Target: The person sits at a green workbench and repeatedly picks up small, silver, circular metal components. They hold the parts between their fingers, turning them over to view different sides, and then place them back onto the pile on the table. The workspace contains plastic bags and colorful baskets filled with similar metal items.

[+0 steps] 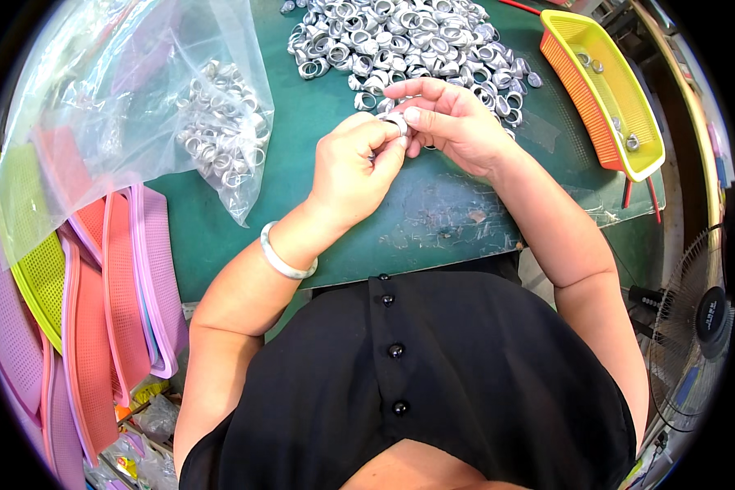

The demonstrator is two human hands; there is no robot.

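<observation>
My left hand (353, 167) and my right hand (453, 121) meet above the green table (433, 220), fingertips pinched together on one small silver metal ring (396, 122). A silver bangle (284, 260) circles my left wrist. Just beyond the hands lies a large heap of the same silver rings (400, 41), spread across the far middle of the table.
A clear plastic bag (147, 90) holding more silver rings (220, 131) lies at the left. An orange-and-yellow mesh basket (604, 90) with a few rings stands at the right. Stacked pink, coral and green mesh baskets (98, 302) fill the lower left. A floor fan (694, 327) stands at the right.
</observation>
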